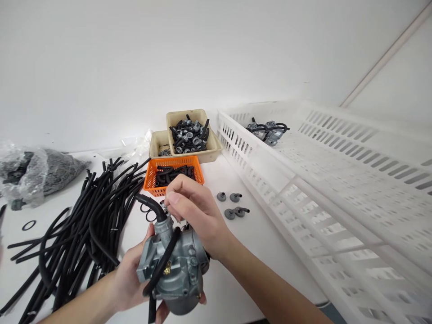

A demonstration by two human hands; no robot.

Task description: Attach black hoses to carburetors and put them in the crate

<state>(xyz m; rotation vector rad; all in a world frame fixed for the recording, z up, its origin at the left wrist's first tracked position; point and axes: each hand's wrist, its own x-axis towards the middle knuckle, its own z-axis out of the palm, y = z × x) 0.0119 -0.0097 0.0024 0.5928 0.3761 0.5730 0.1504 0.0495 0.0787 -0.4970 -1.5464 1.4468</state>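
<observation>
A silver carburetor (189, 263) is held up near the bottom middle, tilted. My left hand (130, 274) is wrapped round it from the left and below. From its top juts a black rubber elbow (153, 207), and a black hose (165, 258) runs across its front. Over the carburetor's upper right side sits my right hand (197, 213), thumb and forefinger pinched together. Whatever lies between those fingertips is too small or hidden to name. Beyond the elbow, black rubber rings (150, 216) lie on the table.
Loose black hoses (84, 225) cover the left, with a plastic bag (43, 173) behind. An orange basket (146, 182) holds rubber elbows; beige bins (216, 153) hold small metal parts. Several grey caps (230, 213) lie right. A white crate (286, 180) contains carburetors (268, 130).
</observation>
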